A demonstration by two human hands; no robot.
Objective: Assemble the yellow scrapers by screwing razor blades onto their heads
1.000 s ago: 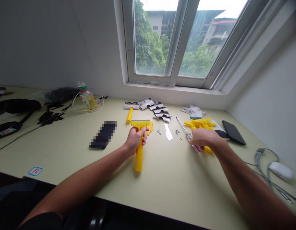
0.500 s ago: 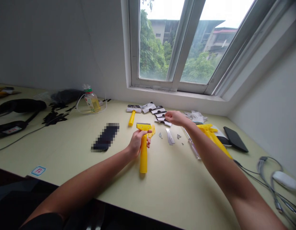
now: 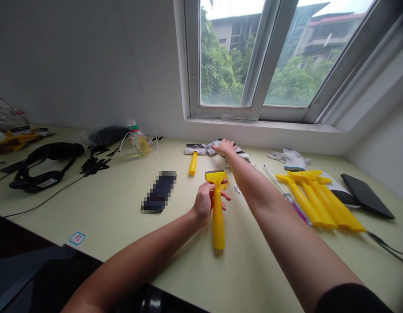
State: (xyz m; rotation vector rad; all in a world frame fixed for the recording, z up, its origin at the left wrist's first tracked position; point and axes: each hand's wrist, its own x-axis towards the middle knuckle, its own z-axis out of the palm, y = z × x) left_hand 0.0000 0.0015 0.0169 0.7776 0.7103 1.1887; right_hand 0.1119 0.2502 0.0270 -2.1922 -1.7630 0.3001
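My left hand (image 3: 204, 201) is closed around the neck of a yellow scraper (image 3: 218, 217), which stands with its blade end away from me and its handle toward me. Behind its head a small yellow plastic piece (image 3: 225, 185) partly shows. At the back of the table my right hand (image 3: 225, 147) reaches over a row of black-and-white blade covers (image 3: 242, 154), fingers apart and touching or just above them. Left of that hand lies another yellow scraper (image 3: 193, 163) with a cover (image 3: 195, 149) on its blade. Small screws (image 3: 237, 189) lie beside my right forearm.
At right are several yellow scraper handles (image 3: 314, 200), a screwdriver (image 3: 297, 208), white gloves (image 3: 291, 158) and a black flat object (image 3: 367, 195). To the left are a pixelated dark item (image 3: 159, 192), a bottle (image 3: 138, 141) and a black headset-like strap (image 3: 48, 165).
My right hand has moved left and farther back along the covers, its fingers spreading. The view has swung left. My left hand still grips the scraper.
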